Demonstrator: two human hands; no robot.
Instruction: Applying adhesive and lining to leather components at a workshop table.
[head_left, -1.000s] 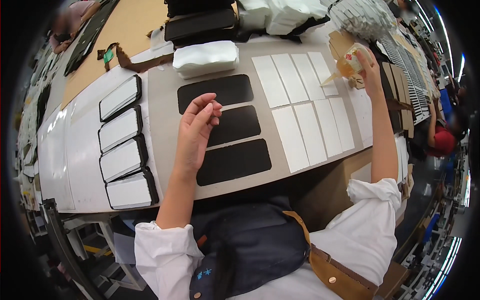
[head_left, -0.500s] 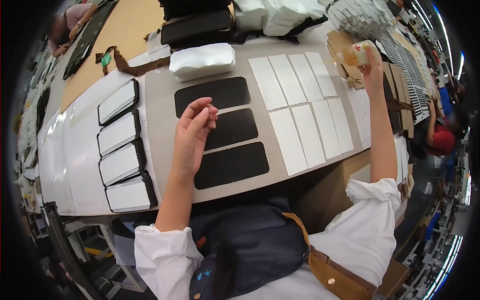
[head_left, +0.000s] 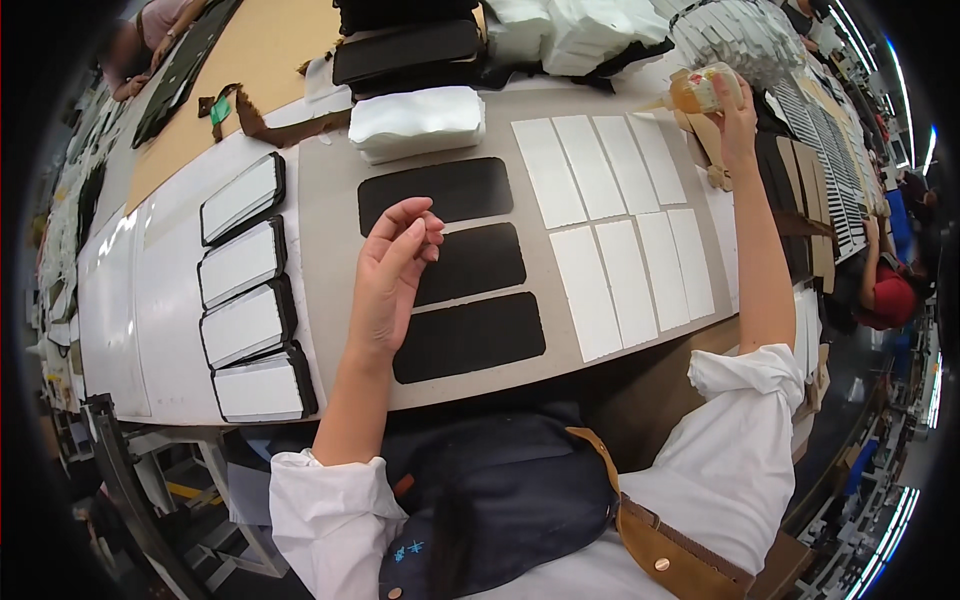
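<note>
The bottle (head_left: 705, 91) is glowing amber. The strips (head_left: 588, 290) are showing white against the board (head_left: 335, 200), which is looking greyish beige, while the panels (head_left: 480, 335) are showing black. The pads (head_left: 243, 270) are pairing white tops with black edges. The apron (head_left: 510, 470) is showing dark navy with a blue mark (head_left: 409, 550), the strap (head_left: 660, 545) is looking tan, and the stack (head_left: 830, 160) is alternating dark and white stripes.

The nearly level amber-filled bottle (head_left: 698, 92) points left near white strips (head_left: 625, 280).
</note>
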